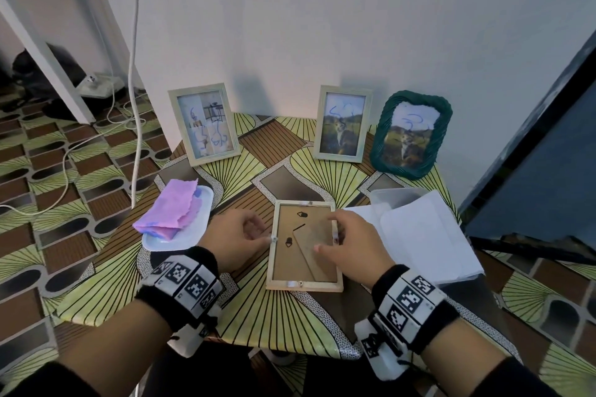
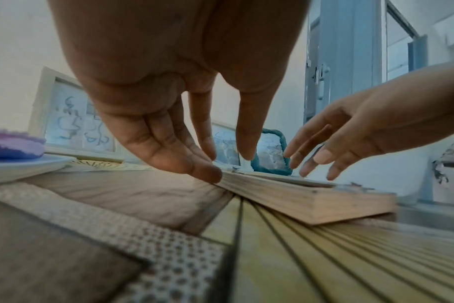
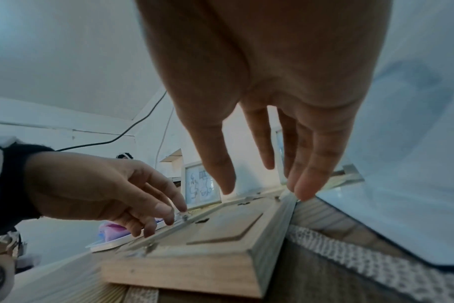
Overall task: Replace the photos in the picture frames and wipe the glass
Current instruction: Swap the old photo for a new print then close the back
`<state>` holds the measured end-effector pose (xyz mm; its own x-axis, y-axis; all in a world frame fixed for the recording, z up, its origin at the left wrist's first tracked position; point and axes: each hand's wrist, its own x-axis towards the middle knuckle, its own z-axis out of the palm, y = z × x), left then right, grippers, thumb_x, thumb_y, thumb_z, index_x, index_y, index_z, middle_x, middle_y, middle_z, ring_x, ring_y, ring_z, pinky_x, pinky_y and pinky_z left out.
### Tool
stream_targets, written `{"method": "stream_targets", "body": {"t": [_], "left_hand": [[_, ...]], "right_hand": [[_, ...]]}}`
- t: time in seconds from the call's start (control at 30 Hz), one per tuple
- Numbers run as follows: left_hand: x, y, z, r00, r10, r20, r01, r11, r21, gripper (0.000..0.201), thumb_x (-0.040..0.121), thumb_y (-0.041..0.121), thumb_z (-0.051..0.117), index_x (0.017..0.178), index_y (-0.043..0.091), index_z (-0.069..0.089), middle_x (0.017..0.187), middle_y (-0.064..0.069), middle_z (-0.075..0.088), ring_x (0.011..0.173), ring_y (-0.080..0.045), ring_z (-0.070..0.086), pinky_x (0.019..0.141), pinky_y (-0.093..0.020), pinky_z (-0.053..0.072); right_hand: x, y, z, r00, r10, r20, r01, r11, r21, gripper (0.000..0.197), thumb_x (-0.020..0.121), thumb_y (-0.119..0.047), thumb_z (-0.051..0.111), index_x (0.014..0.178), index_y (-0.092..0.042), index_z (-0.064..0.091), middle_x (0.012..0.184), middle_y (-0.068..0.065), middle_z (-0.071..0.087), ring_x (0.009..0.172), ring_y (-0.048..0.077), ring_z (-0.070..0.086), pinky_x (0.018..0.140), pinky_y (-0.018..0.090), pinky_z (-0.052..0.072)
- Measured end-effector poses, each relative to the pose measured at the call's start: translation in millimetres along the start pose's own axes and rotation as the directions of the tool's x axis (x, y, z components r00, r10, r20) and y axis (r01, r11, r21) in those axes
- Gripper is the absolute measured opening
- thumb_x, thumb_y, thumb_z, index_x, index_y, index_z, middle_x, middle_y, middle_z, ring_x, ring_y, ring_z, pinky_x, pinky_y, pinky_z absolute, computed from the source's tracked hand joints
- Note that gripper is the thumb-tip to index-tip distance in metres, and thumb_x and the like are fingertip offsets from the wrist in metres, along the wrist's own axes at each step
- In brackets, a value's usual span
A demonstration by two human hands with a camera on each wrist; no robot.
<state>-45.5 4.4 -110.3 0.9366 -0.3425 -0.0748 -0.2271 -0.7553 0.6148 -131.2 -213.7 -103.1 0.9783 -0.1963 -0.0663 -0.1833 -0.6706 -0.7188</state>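
A wooden picture frame (image 1: 290, 267) lies face down on the patterned table (image 1: 283, 319), its brown backing board and folded stand facing up. My left hand (image 1: 259, 232) rests at the frame's left edge with its fingertips (image 3: 168, 217) touching a small metal turn clip (image 1: 274, 239). My right hand (image 1: 333, 235) is over the right edge with straight, spread fingers (image 3: 303, 188) that reach down to the rim. Neither hand holds anything. In the left wrist view, the frame (image 2: 311, 203) lies flat under both hands.
Three frames stand against the wall, their glass scribbled in blue: a pale one (image 1: 204, 124), a pale one with a cat photo (image 1: 342, 124) and a green woven one (image 1: 411, 135). A pink cloth (image 1: 174, 209) lies on a white plate (image 1: 201, 222). White sheets (image 1: 429, 235) lie at the right.
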Motion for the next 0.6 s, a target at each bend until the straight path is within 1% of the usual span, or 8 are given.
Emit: {"method": "stream_targets", "body": {"t": [0.07, 0.1, 0.2, 0.27, 0.33, 0.4, 0.5, 0.6], "left_hand": [[-6.1, 2.2, 3.5, 1.0, 0.03, 0.006, -0.03, 0.999, 0.014, 0.025, 0.078, 0.038, 0.078, 0.098, 0.029, 0.066, 0.084, 0.013, 0.067, 0.078, 0.0, 0.061, 0.071, -0.022, 0.051], [-9.1, 2.9, 6.0, 0.999, 0.043, 0.003, -0.043, 0.999, 0.008, 0.028, 0.079, 0.035, 0.078, 0.103, 0.028, 0.067, 0.086, 0.013, 0.066, 0.077, 0.0, 0.06, 0.072, -0.022, 0.052], [-15.8, 3.7, 11.5, 0.998, 0.06, -0.021, -0.06, 0.998, 0.015, 0.037, 0.081, 0.029, 0.076, 0.117, 0.023, 0.067, 0.098, 0.013, 0.064, 0.076, -0.002, 0.061, 0.07, -0.017, 0.049], [-17.9, 4.3, 13.3, 0.997, 0.075, -0.02, -0.074, 0.997, 0.017, 0.04, 0.085, 0.027, 0.072, 0.124, 0.02, 0.065, 0.106, 0.008, 0.06, 0.077, -0.005, 0.062, 0.071, -0.016, 0.048], [-20.0, 5.4, 14.2, 0.996, 0.089, 0.018, -0.089, 0.996, 0.002, 0.041, 0.089, 0.024, 0.068, 0.129, 0.017, 0.062, 0.114, 0.005, 0.055, 0.081, -0.007, 0.061, 0.077, -0.017, 0.048], [-21.6, 6.7, 13.9, 0.993, 0.116, 0.035, -0.117, 0.993, 0.02, 0.038, 0.091, 0.021, 0.065, 0.128, 0.019, 0.063, 0.119, 0.004, 0.053, 0.086, -0.006, 0.059, 0.083, -0.019, 0.048], [-21.8, 9.3, 13.7, 0.985, 0.172, 0.024, -0.172, 0.984, 0.039, 0.034, 0.089, 0.018, 0.064, 0.123, 0.021, 0.067, 0.115, 0.009, 0.058, 0.093, -0.005, 0.057, 0.087, -0.021, 0.048], [-19.4, 15.8, 16.6, 0.977, 0.187, 0.102, -0.193, 0.98, 0.054, 0.041, 0.091, 0.022, 0.061, 0.132, 0.024, 0.061, 0.127, 0.01, 0.062, 0.105, -0.005, 0.058, 0.094, -0.023, 0.049]], "right_hand": [[-5.8, 0.8, -1.7, 0.999, -0.003, -0.032, 0.0, 0.996, -0.088, 0.042, 0.081, -0.03, 0.073, 0.119, -0.021, 0.059, 0.108, -0.005, 0.052, 0.096, 0.013, 0.053, 0.075, 0.013, 0.043], [-9.3, 0.7, -1.7, 1.0, 0.003, -0.031, -0.008, 0.989, -0.149, 0.035, 0.081, -0.031, 0.071, 0.113, -0.021, 0.06, 0.102, -0.004, 0.049, 0.09, 0.013, 0.052, 0.07, 0.015, 0.041], [-16.0, 2.0, 2.4, 0.999, 0.042, 0.024, -0.035, 0.966, -0.257, 0.029, 0.083, -0.031, 0.067, 0.106, -0.015, 0.062, 0.099, 0.001, 0.049, 0.086, 0.016, 0.049, 0.072, 0.024, 0.041], [-17.0, 2.8, 5.9, 0.998, 0.045, 0.035, -0.034, 0.963, -0.266, 0.027, 0.084, -0.032, 0.068, 0.102, -0.012, 0.064, 0.099, 0.003, 0.053, 0.086, 0.016, 0.049, 0.071, 0.023, 0.038], [-16.6, 3.1, 7.9, 0.999, 0.039, 0.015, -0.034, 0.965, -0.261, 0.026, 0.084, -0.032, 0.07, 0.099, -0.011, 0.065, 0.097, 0.002, 0.054, 0.084, 0.015, 0.048, 0.07, 0.022, 0.037], [-15.8, 2.7, 7.5, 0.999, 0.036, 0.002, -0.034, 0.962, -0.269, 0.026, 0.083, -0.033, 0.073, 0.096, -0.011, 0.066, 0.093, 0.001, 0.056, 0.082, 0.015, 0.049, 0.069, 0.021, 0.037], [-15.5, 0.6, 4.6, 0.999, 0.031, 0.019, -0.023, 0.953, -0.303, 0.027, 0.083, -0.035, 0.073, 0.092, -0.01, 0.067, 0.091, 0.003, 0.059, 0.082, 0.017, 0.054, 0.068, 0.022, 0.039], [-14.6, -0.4, 3.0, 0.999, 0.029, 0.03, -0.018, 0.95, -0.311, 0.027, 0.082, -0.036, 0.073, 0.09, -0.011, 0.066, 0.09, 0.003, 0.061, 0.083, 0.018, 0.057, 0.069, 0.024, 0.042]]}}
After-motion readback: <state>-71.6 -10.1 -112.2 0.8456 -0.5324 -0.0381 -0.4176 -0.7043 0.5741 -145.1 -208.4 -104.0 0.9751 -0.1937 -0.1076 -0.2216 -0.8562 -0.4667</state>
